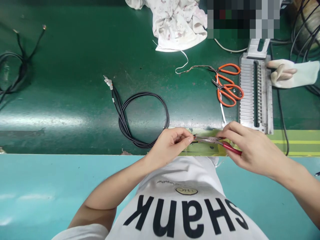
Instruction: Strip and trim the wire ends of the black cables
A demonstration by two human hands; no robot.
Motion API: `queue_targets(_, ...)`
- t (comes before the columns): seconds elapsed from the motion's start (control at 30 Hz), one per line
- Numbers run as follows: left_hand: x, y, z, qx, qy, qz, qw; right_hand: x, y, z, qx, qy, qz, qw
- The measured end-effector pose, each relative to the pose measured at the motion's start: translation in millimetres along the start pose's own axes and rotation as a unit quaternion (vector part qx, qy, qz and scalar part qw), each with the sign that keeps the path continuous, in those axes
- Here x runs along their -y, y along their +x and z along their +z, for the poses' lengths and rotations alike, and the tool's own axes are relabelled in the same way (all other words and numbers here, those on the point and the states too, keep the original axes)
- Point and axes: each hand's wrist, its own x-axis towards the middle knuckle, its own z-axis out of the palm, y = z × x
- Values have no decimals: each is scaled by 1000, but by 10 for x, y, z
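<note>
My left hand [172,141] is closed in a pinch at the table's front edge, with thin wire ends [196,135] showing at its fingertips. My right hand [246,145] grips needle-nose pliers [232,148] by their red handles. The pliers' narrow jaws point left and reach my left fingertips; what exactly lies between them is too small to tell. A coiled black cable [143,145] lies just left of my left hand, partly hidden by it. Silvery connectors [108,82] sit at the cable's far end.
Two pairs of orange-handled scissors [226,88] lie beside a slotted metal fixture [250,96]. Right of it is a white glove [295,73]. Patterned white cloth [177,26] lies at the back of the green table [75,66]. Another black cable bundle [21,71] is at far left.
</note>
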Motion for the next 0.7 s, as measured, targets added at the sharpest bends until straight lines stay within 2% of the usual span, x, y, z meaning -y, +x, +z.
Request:
queue_targets(0.2, -3, -1, 3, 15, 39, -11, 999, 24, -1, -29, 39, 20, 2, 999)
queue_targets(0.37, -9, -12, 2, 36, 66, -18, 997, 33, -16, -45, 80, 104, 18, 991)
queue_targets(0.7, 42, -83, -5, 48, 120, -1, 992, -78, -11, -18, 211, 287, 94, 930)
